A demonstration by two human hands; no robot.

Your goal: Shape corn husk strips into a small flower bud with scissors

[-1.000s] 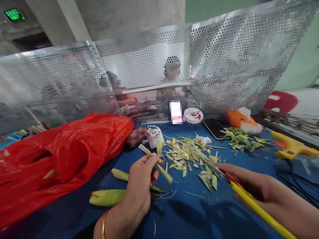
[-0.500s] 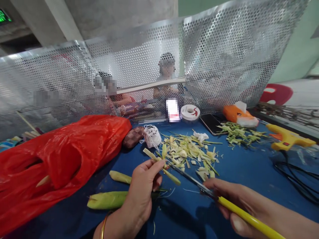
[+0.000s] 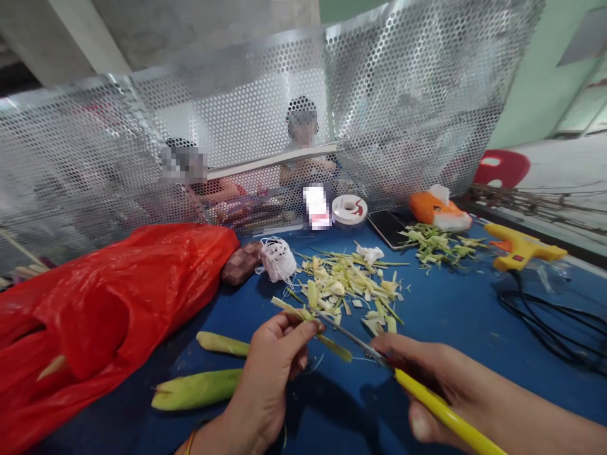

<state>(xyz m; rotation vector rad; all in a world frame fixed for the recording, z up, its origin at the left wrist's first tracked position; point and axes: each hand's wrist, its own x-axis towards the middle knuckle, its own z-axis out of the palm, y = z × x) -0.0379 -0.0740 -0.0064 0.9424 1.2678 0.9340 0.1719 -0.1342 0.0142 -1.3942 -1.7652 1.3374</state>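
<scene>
My left hand (image 3: 279, 354) is closed, pinching pale green plant strips (image 3: 337, 348) that cross between thumb and fingers. In my right hand (image 3: 441, 379) are scissors with a long yellow handle (image 3: 441, 404); the slim metal blades (image 3: 348, 335) point left, their tips at the strips by my left fingertips. The lower handle runs out of view. Beside my left wrist lie a thick green plant stalk (image 3: 196, 390) and a smaller pale piece (image 3: 222, 344), both partly hidden by the hand. Beyond the hands spreads a pile of cut plant scraps (image 3: 348, 278).
A red plastic bag (image 3: 156, 272) covers the left side, next to a checkered pouch (image 3: 241, 262) and white string (image 3: 277, 259). Behind stand a lit phone (image 3: 317, 205), ribbon roll (image 3: 349, 209), dark phone (image 3: 387, 229) and tissue pack (image 3: 439, 210). A yellow glue gun (image 3: 524, 246) lies right.
The view has shifted slightly, so most table items sit further left. Both hands keep their grip; the lower strip end under the blades points a little further right.
</scene>
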